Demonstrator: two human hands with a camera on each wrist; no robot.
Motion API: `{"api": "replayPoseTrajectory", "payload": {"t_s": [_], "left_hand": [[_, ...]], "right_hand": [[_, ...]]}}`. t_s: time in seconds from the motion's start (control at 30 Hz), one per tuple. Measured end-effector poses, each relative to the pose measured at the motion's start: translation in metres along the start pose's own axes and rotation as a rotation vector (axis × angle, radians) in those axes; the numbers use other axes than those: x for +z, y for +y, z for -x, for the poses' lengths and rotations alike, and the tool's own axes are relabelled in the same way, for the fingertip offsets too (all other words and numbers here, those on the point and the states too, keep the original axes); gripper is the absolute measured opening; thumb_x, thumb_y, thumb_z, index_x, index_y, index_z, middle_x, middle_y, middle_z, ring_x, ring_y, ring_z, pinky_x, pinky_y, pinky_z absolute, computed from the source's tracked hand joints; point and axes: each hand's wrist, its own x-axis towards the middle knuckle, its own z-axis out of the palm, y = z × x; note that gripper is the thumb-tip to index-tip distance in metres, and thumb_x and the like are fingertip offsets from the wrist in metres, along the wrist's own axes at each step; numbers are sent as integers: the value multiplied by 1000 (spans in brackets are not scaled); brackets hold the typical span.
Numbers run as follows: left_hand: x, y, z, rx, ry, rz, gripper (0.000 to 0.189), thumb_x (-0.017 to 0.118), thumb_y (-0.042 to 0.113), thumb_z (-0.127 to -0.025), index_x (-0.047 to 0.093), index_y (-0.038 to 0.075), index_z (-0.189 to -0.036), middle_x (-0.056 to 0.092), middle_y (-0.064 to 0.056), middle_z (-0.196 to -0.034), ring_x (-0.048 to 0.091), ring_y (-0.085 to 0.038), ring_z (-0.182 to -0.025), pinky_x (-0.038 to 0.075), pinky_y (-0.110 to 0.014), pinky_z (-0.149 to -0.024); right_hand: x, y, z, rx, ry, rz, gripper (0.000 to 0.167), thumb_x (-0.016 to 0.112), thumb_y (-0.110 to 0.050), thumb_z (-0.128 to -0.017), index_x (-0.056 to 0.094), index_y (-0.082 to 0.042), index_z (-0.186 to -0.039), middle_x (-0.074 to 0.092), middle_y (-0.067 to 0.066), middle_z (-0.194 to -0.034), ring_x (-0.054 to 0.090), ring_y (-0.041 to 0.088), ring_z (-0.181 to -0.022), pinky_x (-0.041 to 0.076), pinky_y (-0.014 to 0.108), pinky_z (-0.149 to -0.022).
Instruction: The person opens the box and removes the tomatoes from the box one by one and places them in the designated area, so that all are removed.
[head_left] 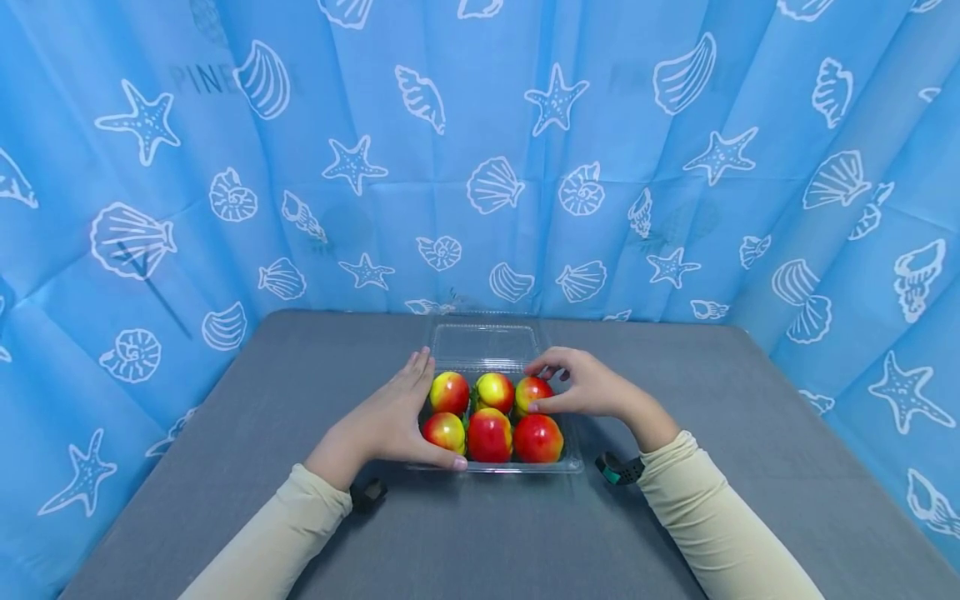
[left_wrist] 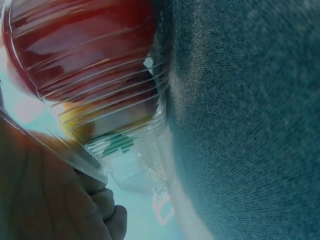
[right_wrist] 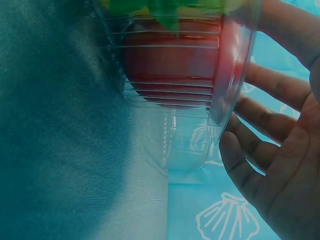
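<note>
Head view: left grip (head_left: pixel 397 414) lies spread beside the clear box (head_left: pixel 517 468); right grip (head_left: pixel 583 387) pinches the back-right apple (head_left: pixel 532 391). Probably seating it; next likely needs gentle release.

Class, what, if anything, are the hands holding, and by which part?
The right hand appears to hold the back-right fruit, thumb at its front and fingers behind. The left hand rests against the left side of the clear container.

Bright head view, glare on glossy fruit (head_left: pixel 491 435); wrist views dimmer, teal-tinted
</note>
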Motion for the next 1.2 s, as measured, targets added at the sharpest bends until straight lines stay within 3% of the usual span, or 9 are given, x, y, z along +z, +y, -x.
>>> {"api": "replayPoseTrajectory", "payload": {"t_s": [0.23, 0.5, 0.87, 1.2], "left_hand": [[0, 0, -1, -4, 1, 4, 151, 77, 90, -62, 6, 16, -172, -3, -4, -181, 3, -32, -168, 34, -66, -125], [-1, 0, 0, -6, 4, 2, 151, 77, 90, -62, 6, 16, -172, -3, -5, -181, 3, -32, -168, 36, -66, -124], [0, 0, -1, 2, 5, -13, 151, 75, 91, -62, 8, 14, -172, -3, -6, -181, 3, -33, -168, 33, -65, -126], [0, 1, -2, -10, 5, -9, 152, 76, 92, -61, 8, 14, -172, -3, -5, -181, 2, -32, -168, 31, -66, -126]], "right_hand": [[0, -3, -1, 4, 3, 21, 47, 88, -30, -88, 74, -9, -127, 73, 3, -120, 63, 21, -107, 58, 45, -95], [-1, -3, -1, 11, 5, 35, 44, 87, -30, -88, 75, -11, -126, 73, 1, -118, 62, 20, -106, 57, 42, -94], [-14, 5, 4, -28, 49, -43, 39, 87, -27, -89, 75, -12, -124, 74, 2, -117, 65, 21, -104, 60, 55, -93], [-27, 8, 9, -10, 82, -121, 37, 85, -21, -90, 74, -13, -125, 74, 5, -120, 66, 27, -107, 62, 48, -93]]}}
